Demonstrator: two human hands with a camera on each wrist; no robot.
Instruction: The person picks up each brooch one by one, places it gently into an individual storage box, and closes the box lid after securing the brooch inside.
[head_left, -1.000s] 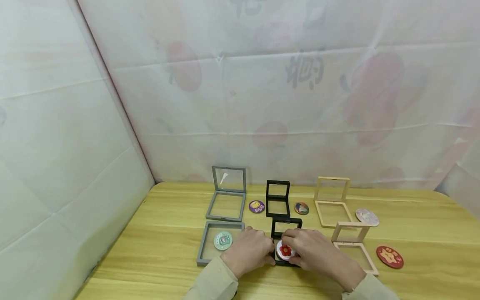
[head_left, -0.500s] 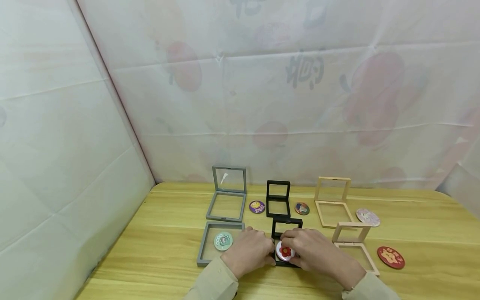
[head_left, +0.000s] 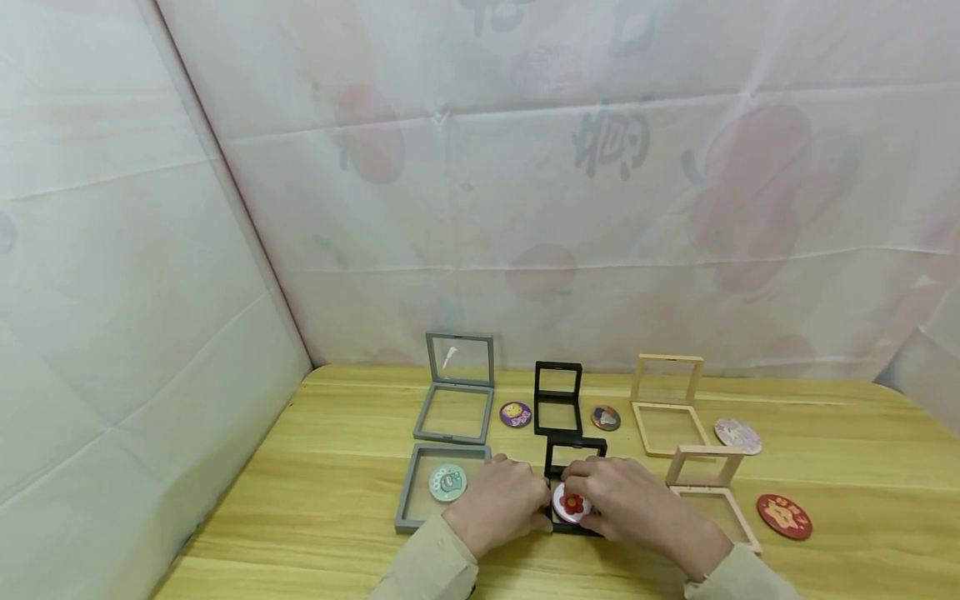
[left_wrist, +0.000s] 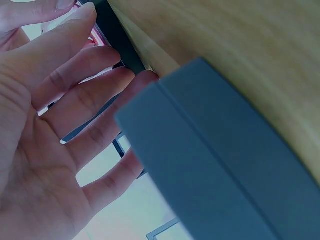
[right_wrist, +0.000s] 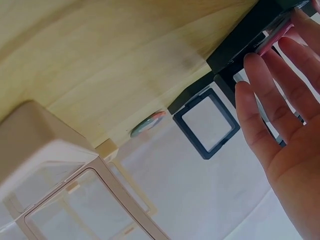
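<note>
A round white badge with a red flower [head_left: 572, 503] lies over the lower half of a hinged black display frame [head_left: 576, 527], whose clear-windowed lid stands up behind. My right hand [head_left: 630, 504] pinches the badge at its right side between thumb and fingers. At the frame's left edge, my left hand [head_left: 498, 502] holds it with thumb and fingertips. In the left wrist view the left fingers [left_wrist: 95, 100] bend toward the dark frame edge. The right wrist view shows the right fingers [right_wrist: 272, 82] near the badge's pink rim [right_wrist: 275, 37]. The badge's right edge is partly hidden by fingers.
Left stands a grey frame [head_left: 406, 496] with a green badge [head_left: 447, 482]. Behind are open grey [head_left: 422, 414], black [head_left: 557, 431] and yellow [head_left: 667, 407] frames. A pinkish frame [head_left: 738, 521] and red badge [head_left: 784, 517] lie right. Purple [head_left: 515, 414], multicoloured [head_left: 606, 417] and pale [head_left: 738, 436] badges lie farther back.
Both hands stay at the black frame. The flower badge shifts only very slightly under the right fingers; everything else keeps its place.
</note>
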